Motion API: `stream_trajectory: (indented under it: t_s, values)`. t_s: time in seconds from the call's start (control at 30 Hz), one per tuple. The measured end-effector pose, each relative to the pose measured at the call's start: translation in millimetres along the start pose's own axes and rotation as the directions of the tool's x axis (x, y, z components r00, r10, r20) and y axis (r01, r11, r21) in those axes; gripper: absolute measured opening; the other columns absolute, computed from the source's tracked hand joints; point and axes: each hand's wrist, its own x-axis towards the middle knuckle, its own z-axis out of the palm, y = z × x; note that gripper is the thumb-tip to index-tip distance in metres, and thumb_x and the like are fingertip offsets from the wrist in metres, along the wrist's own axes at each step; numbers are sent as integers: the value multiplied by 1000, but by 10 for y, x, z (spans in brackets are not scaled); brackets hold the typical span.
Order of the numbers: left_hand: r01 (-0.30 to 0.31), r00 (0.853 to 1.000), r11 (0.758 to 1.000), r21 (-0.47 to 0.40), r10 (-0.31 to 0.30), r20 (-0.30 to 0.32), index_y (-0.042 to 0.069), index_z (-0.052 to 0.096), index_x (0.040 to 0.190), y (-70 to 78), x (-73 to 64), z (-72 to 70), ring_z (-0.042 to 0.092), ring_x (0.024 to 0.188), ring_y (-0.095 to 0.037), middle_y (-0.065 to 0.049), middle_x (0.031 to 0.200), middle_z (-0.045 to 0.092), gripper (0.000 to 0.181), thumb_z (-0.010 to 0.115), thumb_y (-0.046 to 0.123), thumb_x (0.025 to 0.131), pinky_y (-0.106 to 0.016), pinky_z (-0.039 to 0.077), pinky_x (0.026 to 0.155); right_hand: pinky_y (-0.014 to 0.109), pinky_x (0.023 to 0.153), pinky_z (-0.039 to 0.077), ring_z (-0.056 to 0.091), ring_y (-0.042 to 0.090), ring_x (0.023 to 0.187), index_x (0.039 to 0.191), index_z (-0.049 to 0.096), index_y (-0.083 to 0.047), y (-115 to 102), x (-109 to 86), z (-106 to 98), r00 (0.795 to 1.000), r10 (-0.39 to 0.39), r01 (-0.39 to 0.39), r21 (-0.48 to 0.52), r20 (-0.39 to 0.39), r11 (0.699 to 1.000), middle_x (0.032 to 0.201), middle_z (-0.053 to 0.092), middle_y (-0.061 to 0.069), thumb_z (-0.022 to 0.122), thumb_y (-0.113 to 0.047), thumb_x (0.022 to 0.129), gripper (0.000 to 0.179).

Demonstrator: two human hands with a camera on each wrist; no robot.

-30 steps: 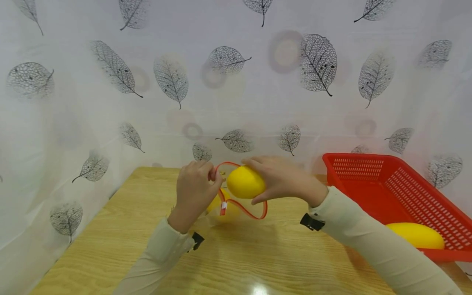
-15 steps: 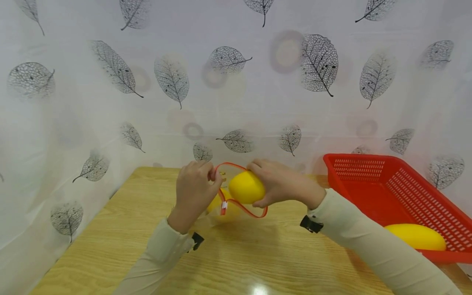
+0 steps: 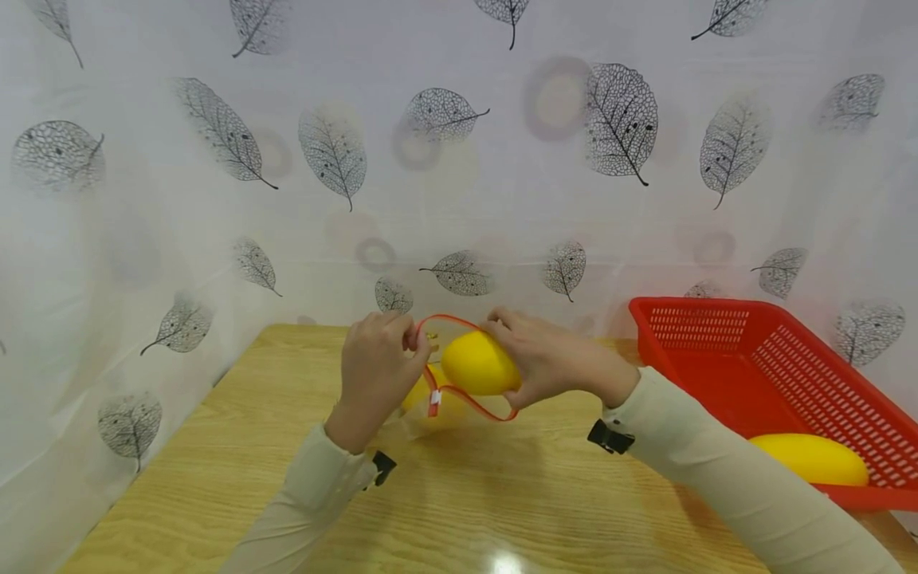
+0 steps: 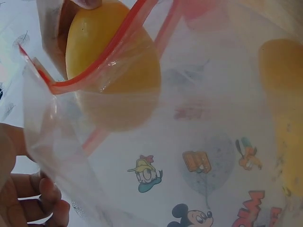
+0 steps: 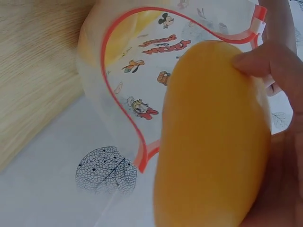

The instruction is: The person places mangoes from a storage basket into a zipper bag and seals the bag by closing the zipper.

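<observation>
My left hand (image 3: pixel 376 375) pinches the rim of a clear zip bag (image 4: pixel 199 127) with a red zipper edge and printed cartoon figures. The bag's mouth gapes wide toward the right. In my right hand (image 3: pixel 555 359) is a smooth yellow mango (image 3: pixel 479 363), gripped with fingers above and thumb below. Its far end is right at the bag's mouth, and in the left wrist view it shows partly through the plastic. Another yellow mango (image 4: pixel 284 109) lies inside the bag, toward its bottom. The palm side of my left hand is hidden in the head view.
A red plastic basket (image 3: pixel 717 383) with slotted walls stands at the right, a yellow mango (image 3: pixel 810 460) inside its near end. Beneath is a wooden table (image 3: pixel 502 494). A white curtain (image 3: pixel 459 199) with leaf prints hangs behind and to the left.
The mango in my right hand has dipped slightly and turned a little at the bag's mouth. My left hand stays in place on the rim.
</observation>
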Motion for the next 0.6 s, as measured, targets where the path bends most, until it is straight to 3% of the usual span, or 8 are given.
stream_trajectory:
  t_s: [0.6]
  values:
    - [19, 1000, 1000, 12, -19, 14, 11, 50, 58, 32, 8, -5, 46, 58, -20, -2, 59, 53, 25, 63, 11, 79, -35, 43, 62, 32, 84, 53, 58, 19, 97, 123, 51, -6, 24, 24, 114, 991, -22, 27, 35, -128, 999, 120, 54, 8, 78, -39, 68, 70]
